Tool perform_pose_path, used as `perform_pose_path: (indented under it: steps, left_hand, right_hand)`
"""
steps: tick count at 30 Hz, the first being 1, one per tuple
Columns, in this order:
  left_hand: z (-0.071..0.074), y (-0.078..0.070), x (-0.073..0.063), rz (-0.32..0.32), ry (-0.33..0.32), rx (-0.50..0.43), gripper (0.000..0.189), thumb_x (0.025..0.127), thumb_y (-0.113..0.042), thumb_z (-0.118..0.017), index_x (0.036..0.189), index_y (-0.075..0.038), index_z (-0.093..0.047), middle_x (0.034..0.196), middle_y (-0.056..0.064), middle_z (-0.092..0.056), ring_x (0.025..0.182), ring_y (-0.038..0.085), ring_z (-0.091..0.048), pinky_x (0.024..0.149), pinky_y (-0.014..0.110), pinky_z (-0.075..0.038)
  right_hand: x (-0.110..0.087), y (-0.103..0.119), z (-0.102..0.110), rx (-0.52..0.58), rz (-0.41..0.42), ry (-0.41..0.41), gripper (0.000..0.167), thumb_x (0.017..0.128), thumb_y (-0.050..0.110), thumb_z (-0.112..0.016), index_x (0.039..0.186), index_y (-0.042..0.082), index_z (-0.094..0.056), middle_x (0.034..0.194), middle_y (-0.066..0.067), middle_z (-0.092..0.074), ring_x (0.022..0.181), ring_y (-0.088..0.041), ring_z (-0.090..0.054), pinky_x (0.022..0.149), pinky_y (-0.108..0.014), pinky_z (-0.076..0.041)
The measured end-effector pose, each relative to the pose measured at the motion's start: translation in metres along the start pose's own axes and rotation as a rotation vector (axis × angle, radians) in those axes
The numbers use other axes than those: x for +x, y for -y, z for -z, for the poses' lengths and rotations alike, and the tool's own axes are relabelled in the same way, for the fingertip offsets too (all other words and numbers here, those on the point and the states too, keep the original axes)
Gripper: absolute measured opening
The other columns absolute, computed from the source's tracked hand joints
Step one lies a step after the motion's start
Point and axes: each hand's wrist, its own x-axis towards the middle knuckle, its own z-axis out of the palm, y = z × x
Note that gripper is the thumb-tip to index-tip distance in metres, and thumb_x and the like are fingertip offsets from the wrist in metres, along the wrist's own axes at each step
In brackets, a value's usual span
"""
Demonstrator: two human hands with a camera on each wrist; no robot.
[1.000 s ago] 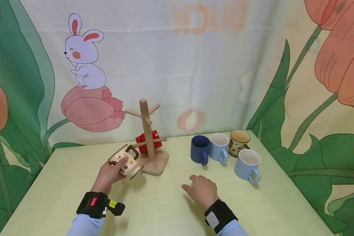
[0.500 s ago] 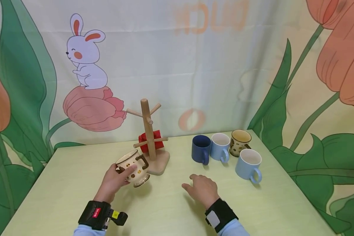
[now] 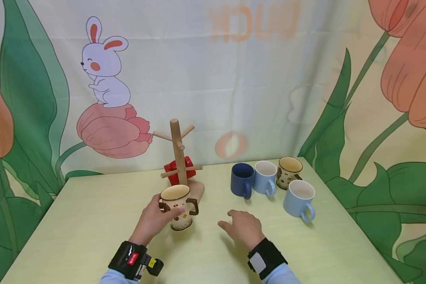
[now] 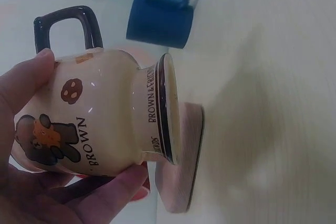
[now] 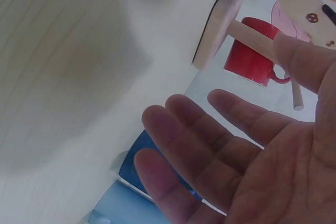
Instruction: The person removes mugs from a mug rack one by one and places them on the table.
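Note:
My left hand (image 3: pixel 154 221) grips a cream mug (image 3: pixel 177 203) with brown handles on both sides and small brown prints. The mug is upright just above the table, in front of the wooden mug tree. In the left wrist view, a bear print and lettering show on the mug (image 4: pixel 100 114), with thumb and fingers on either side of it. My right hand (image 3: pixel 243 228) hovers over the table with loose, spread fingers and holds nothing. Behind the mug, the mug tree (image 3: pixel 177 150) stands with a red mug (image 3: pixel 189 163) at its rear; the held mug hides part of its base.
Right of the mug tree stand a dark blue mug (image 3: pixel 241 179), a light blue mug (image 3: pixel 264 177) and a patterned cream mug (image 3: pixel 287 171). Another light blue mug (image 3: pixel 298 199) stands nearer. A printed curtain (image 3: pixel 269 98) hangs behind the table (image 3: pixel 85 221).
My left hand has moved right and slightly nearer with the cream mug, turning it from tilted to upright. My right hand has stayed in place.

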Motion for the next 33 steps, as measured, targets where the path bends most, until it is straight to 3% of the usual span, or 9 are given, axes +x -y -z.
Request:
perform_pose_path:
  steps: [5, 13, 20, 26, 33]
  left_hand:
    - [-0.014, -0.008, 0.002, -0.086, 0.000, 0.017, 0.090, 0.081, -0.047, -0.080, 0.145, -0.001, -0.036, 0.129, 0.019, -0.058, 0.116, 0.032, -0.057, 0.091, 0.051, -0.050]
    - [-0.036, -0.016, 0.009, -0.240, 0.022, -0.012, 0.088, 0.077, -0.026, -0.087, 0.148, -0.022, -0.036, 0.141, 0.007, -0.048, 0.127, 0.030, -0.052, 0.101, 0.053, -0.045]
    - [-0.050, -0.016, 0.012, -0.365, 0.019, 0.025, 0.085, 0.073, -0.015, -0.090, 0.144, -0.017, -0.044, 0.134, 0.007, -0.057, 0.122, 0.026, -0.056, 0.102, 0.048, -0.045]
    - [-0.057, -0.014, 0.014, -0.478, 0.031, 0.078, 0.090, 0.070, -0.014, -0.091, 0.144, -0.024, -0.041, 0.134, 0.011, -0.056, 0.123, 0.029, -0.055, 0.103, 0.047, -0.044]
    - [-0.062, -0.013, 0.012, -0.505, 0.045, 0.144, 0.086, 0.069, -0.015, -0.092, 0.140, -0.006, -0.045, 0.130, 0.016, -0.057, 0.118, 0.031, -0.056, 0.100, 0.045, -0.046]
  right_hand:
    - [-0.001, 0.002, 0.004, 0.023, 0.022, 0.015, 0.052, 0.090, 0.048, -0.068, 0.119, 0.005, -0.069, 0.108, -0.012, -0.072, 0.102, -0.034, -0.066, 0.079, -0.052, -0.052]
    - [0.003, 0.003, 0.010, 0.069, 0.065, 0.020, 0.057, 0.088, 0.051, -0.069, 0.120, 0.004, -0.068, 0.098, -0.009, -0.072, 0.092, -0.028, -0.068, 0.074, -0.047, -0.053]
    - [0.004, 0.008, 0.016, 0.108, 0.101, 0.038, 0.056, 0.088, 0.049, -0.069, 0.121, 0.004, -0.067, 0.096, -0.008, -0.072, 0.086, -0.024, -0.068, 0.069, -0.044, -0.053]
    - [0.005, 0.010, 0.018, 0.138, 0.151, 0.025, 0.038, 0.089, 0.044, -0.069, 0.106, 0.010, -0.073, 0.084, 0.000, -0.069, 0.073, -0.015, -0.063, 0.060, -0.037, -0.048]
    - [0.009, 0.011, 0.017, 0.179, 0.220, 0.009, 0.018, 0.091, 0.036, -0.069, 0.086, 0.020, -0.075, 0.076, 0.010, -0.066, 0.067, -0.007, -0.057, 0.057, -0.030, -0.044]
